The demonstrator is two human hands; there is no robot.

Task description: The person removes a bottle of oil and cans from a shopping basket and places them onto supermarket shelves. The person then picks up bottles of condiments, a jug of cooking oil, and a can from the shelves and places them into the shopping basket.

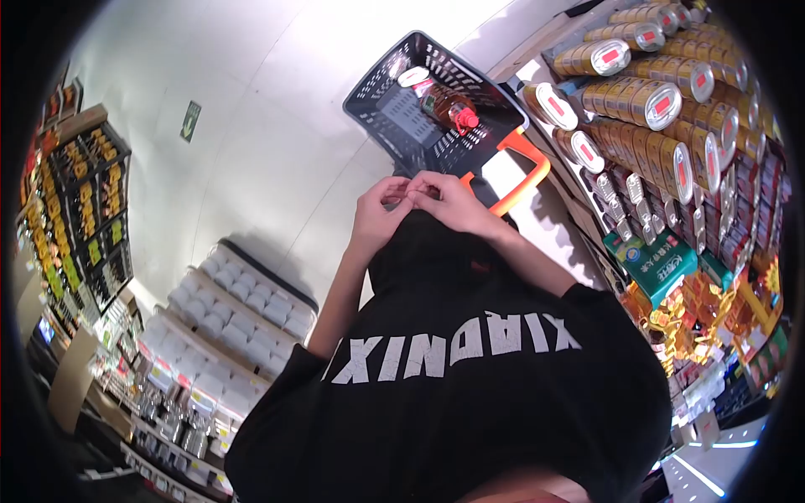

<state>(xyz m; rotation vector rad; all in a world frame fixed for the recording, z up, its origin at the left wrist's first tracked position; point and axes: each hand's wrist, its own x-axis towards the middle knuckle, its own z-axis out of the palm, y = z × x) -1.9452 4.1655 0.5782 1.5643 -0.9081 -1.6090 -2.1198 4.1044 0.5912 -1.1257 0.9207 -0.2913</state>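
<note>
Both hands meet in front of the black shirt (453,335), their fingertips bent and touching. My left hand (381,210) comes from the left side, its fingers curled inward. From the right, my right hand (449,201) has its thumb and fingers pinched together against the other hand's fingertips. Whatever lies between the fingers, if anything, is too small to make out. Just beyond the hands is a dark shopping basket (402,121) with an orange handle (537,172). Inside it lie a bottle with a red cap (466,120) and a white-lidded container (413,77).
Shelves with rows of stacked cans (646,105) stand at the right, above a green box (658,264). Racks of packaged goods (88,201) are at the far left. White cups or bowls (222,314) fill shelves at the lower left. A green sign (191,121) lies on the floor.
</note>
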